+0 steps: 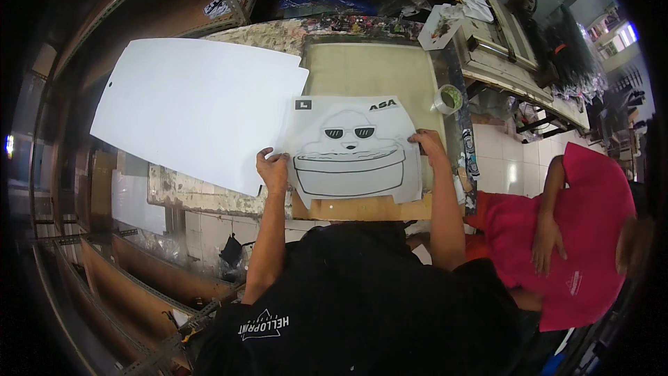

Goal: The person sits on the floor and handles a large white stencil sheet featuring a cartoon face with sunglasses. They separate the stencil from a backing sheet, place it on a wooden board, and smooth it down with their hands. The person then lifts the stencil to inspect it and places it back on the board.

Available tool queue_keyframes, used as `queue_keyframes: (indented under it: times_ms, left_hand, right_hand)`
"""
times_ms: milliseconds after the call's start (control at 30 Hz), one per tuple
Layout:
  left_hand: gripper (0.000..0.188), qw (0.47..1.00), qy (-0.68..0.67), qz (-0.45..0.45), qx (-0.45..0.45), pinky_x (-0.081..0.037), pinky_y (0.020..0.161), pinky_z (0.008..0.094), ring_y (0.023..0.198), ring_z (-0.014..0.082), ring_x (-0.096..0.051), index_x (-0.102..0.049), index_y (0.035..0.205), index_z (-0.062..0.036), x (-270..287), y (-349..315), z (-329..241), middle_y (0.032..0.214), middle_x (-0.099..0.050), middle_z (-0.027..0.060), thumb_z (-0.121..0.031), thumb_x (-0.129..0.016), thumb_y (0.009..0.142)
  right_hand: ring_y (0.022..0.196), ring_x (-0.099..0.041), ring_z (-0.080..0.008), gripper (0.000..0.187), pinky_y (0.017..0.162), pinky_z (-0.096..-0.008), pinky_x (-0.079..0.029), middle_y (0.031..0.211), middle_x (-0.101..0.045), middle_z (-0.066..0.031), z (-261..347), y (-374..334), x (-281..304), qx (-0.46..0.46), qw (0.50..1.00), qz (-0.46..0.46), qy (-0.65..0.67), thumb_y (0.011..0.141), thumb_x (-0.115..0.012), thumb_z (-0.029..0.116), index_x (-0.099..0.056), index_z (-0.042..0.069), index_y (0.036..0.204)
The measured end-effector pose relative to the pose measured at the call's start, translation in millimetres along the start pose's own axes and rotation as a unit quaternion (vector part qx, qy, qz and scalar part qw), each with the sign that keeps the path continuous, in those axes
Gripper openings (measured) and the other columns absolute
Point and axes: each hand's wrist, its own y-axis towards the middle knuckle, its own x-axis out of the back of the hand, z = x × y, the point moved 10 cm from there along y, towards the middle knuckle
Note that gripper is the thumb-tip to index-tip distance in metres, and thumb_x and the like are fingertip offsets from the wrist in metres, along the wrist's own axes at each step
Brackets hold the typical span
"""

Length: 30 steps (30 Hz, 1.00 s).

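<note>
A translucent film sheet lies over the near part of a framed screen with pale yellow-green mesh. Printed on it in black is a cartoon figure wearing sunglasses, above a tub shape, with small dark marks in the top corners. My left hand pinches the sheet's left edge, thumb and forefinger together. On the opposite side, my right hand grips the right edge near its upper corner. A large white sheet with a notched right end extends leftward from beside my left hand.
A roll of clear tape stands on the screen frame's right side. Behind it is a stained white container. The worktable's paint-crusted edge shows below the white sheet. At right sits a person in a pink shirt; metal shelving is at lower left.
</note>
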Motion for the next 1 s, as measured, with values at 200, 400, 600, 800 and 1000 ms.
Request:
queue_keyframes:
  times_ms: [200, 400, 600, 800, 1000]
  left_hand:
    - [0.047, 0.999, 0.017, -0.034, 0.004, -0.048, 0.066, 0.0285, 0.073, 0.0180, -0.060, -0.046, 0.113, 0.0028, 25.0, -8.1, 26.2, 0.084, -0.066, 0.0169, 0.004, -0.070, 0.073]
    - [0.046, 0.995, -0.044, -0.075, -0.050, -0.048, 0.064, 0.0272, 0.073, 0.0165, -0.060, -0.045, 0.115, 0.0012, 47.5, -18.6, -7.6, 0.086, -0.065, 0.0160, 0.004, -0.069, 0.076]
    - [0.047, 0.973, -0.128, -0.121, -0.151, -0.048, 0.064, 0.0232, 0.073, 0.0129, -0.060, -0.043, 0.118, -0.0009, 111.3, -42.3, -124.0, 0.084, -0.066, 0.0109, 0.007, -0.068, 0.079]
    - [0.053, 0.940, -0.139, -0.219, -0.220, -0.046, 0.061, 0.0212, 0.074, 0.0114, -0.062, -0.043, 0.122, -0.0029, 181.6, -94.0, -226.3, 0.086, -0.066, 0.0067, -0.004, -0.074, 0.080]
    - [0.050, 0.889, -0.133, -0.286, -0.332, -0.051, 0.064, 0.0219, 0.075, 0.0128, -0.064, -0.040, 0.119, 0.0004, 229.4, -146.3, -282.5, 0.084, -0.068, 0.0118, 0.004, -0.071, 0.081]
  right_hand:
    - [0.057, -0.053, -0.0120, 0.018, 0.050, -0.0278, -0.041, 0.068, -0.061, -0.0025, 16.3, 26.4, -34.6, -0.001, 0.994, 0.086, -0.061, 0.073, -0.075, 0.015, -0.068, 0.001, 0.083]
    - [0.057, -0.049, -0.0090, 0.014, 0.052, -0.0255, -0.039, 0.067, -0.061, -0.0010, 69.4, 24.6, -49.1, 0.138, 0.981, 0.109, -0.076, 0.074, -0.076, 0.008, -0.069, -0.002, 0.082]
    - [0.060, -0.048, -0.0059, 0.010, 0.055, -0.0224, -0.038, 0.070, -0.061, 0.0024, 188.7, -19.8, -78.0, 0.292, 0.942, 0.163, -0.028, 0.079, -0.074, 0.003, -0.070, -0.003, 0.085]
    - [0.061, -0.049, -0.0049, 0.007, 0.054, -0.0218, -0.039, 0.069, -0.058, 0.0035, 311.7, -79.0, -119.5, 0.470, 0.860, 0.194, -0.051, 0.081, -0.070, 0.001, -0.068, -0.002, 0.086]
    - [0.068, -0.050, -0.0043, 0.008, 0.061, -0.0202, -0.040, 0.074, -0.059, 0.0039, 374.0, -111.3, -162.6, 0.539, 0.808, 0.235, 0.044, 0.084, -0.068, -0.001, -0.066, -0.004, 0.091]
